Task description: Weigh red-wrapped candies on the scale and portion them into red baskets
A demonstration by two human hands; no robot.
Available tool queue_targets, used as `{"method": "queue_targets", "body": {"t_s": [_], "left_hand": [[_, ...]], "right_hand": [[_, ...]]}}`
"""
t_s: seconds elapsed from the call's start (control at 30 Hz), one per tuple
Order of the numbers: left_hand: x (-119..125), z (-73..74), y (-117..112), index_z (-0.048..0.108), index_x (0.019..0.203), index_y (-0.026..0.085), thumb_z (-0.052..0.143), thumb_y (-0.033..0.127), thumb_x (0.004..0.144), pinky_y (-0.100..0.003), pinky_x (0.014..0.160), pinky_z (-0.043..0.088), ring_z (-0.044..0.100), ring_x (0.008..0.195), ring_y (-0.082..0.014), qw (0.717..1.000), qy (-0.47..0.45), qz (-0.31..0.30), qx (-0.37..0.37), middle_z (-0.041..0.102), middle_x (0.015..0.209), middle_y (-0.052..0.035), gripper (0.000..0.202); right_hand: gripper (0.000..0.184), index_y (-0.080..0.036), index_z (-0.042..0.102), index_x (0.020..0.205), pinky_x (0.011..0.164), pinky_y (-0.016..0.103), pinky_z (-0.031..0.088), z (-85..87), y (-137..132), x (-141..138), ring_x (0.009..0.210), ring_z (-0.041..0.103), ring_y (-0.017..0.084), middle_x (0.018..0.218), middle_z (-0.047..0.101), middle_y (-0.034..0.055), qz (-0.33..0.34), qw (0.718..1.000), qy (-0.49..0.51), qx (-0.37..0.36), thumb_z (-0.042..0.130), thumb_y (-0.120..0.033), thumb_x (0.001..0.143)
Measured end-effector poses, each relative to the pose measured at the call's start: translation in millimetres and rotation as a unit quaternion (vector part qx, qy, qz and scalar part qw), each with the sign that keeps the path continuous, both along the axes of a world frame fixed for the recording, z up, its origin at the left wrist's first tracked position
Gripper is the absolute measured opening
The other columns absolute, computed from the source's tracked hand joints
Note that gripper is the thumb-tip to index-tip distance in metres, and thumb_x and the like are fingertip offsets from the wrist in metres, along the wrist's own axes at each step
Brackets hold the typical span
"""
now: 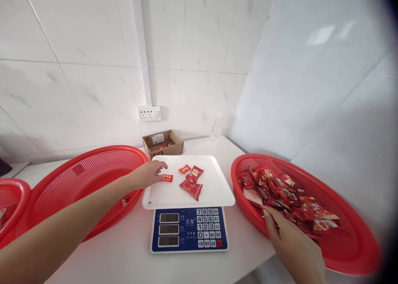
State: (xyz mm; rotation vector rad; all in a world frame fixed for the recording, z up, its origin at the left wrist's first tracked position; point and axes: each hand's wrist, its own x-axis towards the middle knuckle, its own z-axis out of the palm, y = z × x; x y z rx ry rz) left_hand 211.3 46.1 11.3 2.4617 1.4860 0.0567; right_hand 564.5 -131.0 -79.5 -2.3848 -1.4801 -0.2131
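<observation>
My left hand (pixel 148 174) reaches over the left side of the white scale tray (pixel 217 195), its fingers curled round a small patterned candy packet (pixel 159 170). Just under the fingertips lies a small red packet (pixel 168 178). Several more red packets, among them a larger one (pixel 192 188), rest mid-tray. At the near rim of the right red basket (pixel 348 244), my right hand (pixel 290 240) is closed, thumb and fingers pinched together; what they hold is mostly hidden. Several red wrapped packets (pixel 289 192) are heaped inside that basket.
The scale's blue keypad panel (pixel 189 230) faces me. Left of it stands a large red basket (pixel 102 168) with a packet low inside, and another red basket (pixel 18 184) at the edge. Behind the tray are a cardboard box (pixel 152 152) and a clear plastic bottle (pixel 215 130).
</observation>
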Motion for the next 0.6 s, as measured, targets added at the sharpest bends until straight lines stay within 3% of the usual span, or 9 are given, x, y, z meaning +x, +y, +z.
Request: {"method": "queue_targets", "body": {"t_s": [0.1, 0.17, 0.37, 0.47, 0.53, 0.6], "left_hand": [[6, -3.6, -2, 0.054, 0.125, 0.026, 0.044, 0.026, 0.081, -0.032, 0.085, 0.05, 0.062, 0.106, -0.0223, 0.999, 0.03, -0.033, -0.01, 0.059, 0.126, -0.0072, 0.045], [13, -6.7, -3, 0.054, 0.127, 0.026, 0.045, 0.021, 0.08, -0.036, 0.089, 0.048, 0.058, 0.114, -0.0259, 0.997, 0.051, -0.051, -0.01, 0.059, 0.128, -0.0085, 0.048], [27, -10.8, -5, 0.055, 0.124, 0.022, 0.044, 0.016, 0.078, -0.039, 0.083, 0.051, 0.062, 0.102, -0.0272, 0.995, 0.075, -0.058, 0.015, 0.062, 0.116, -0.0119, 0.048], [14, 1.7, -7, 0.052, 0.125, 0.022, 0.04, 0.015, 0.078, -0.034, 0.08, 0.051, 0.063, 0.1, -0.0243, 0.996, 0.066, -0.031, 0.044, 0.058, 0.122, -0.0105, 0.049], [-4, 16.5, -9, 0.053, 0.123, 0.023, 0.037, 0.016, 0.08, -0.03, 0.076, 0.051, 0.063, 0.098, -0.0219, 0.996, 0.045, 0.016, 0.072, 0.056, 0.125, -0.0088, 0.047], [-25, 32.0, -11, 0.051, 0.123, 0.024, 0.033, 0.018, 0.082, -0.028, 0.068, 0.051, 0.066, 0.084, -0.0187, 0.993, 0.028, 0.079, 0.084, 0.059, 0.121, -0.0065, 0.046]], "right_hand": [[0.042, -0.03, 0.07, 0.109, 0.048, 0.025, 0.047, 1.5, 0, 1, 0.069, 0.068, 0.019, 0.096, 0.075, 0.0033, 0.009, 1.0, -0.003, 0.005, 0.036, -0.044, 0.089], [0.042, -0.029, 0.071, 0.107, 0.047, 0.025, 0.046, 1.6, 0, 0, 0.068, 0.069, 0.019, 0.095, 0.075, 0.0036, 0.019, 1.0, -0.013, 0.02, 0.036, -0.044, 0.089], [0.041, -0.028, 0.071, 0.105, 0.048, 0.024, 0.047, -1.0, -1, -1, 0.07, 0.069, 0.018, 0.099, 0.074, 0.0021, 0.02, 0.998, -0.037, 0.045, 0.036, -0.042, 0.09], [0.04, -0.029, 0.072, 0.105, 0.048, 0.024, 0.047, -3.5, -1, 0, 0.07, 0.069, 0.017, 0.097, 0.075, 0.0025, 0.026, 0.997, -0.045, 0.058, 0.037, -0.042, 0.089], [0.04, -0.029, 0.072, 0.104, 0.048, 0.023, 0.047, -5.0, -1, 1, 0.07, 0.069, 0.017, 0.097, 0.075, 0.0028, 0.026, 0.997, -0.044, 0.059, 0.037, -0.042, 0.089], [0.041, -0.029, 0.072, 0.103, 0.049, 0.024, 0.048, -6.2, -1, 0, 0.07, 0.069, 0.017, 0.099, 0.074, 0.003, 0.021, 0.997, -0.045, 0.061, 0.036, -0.043, 0.09]]}}
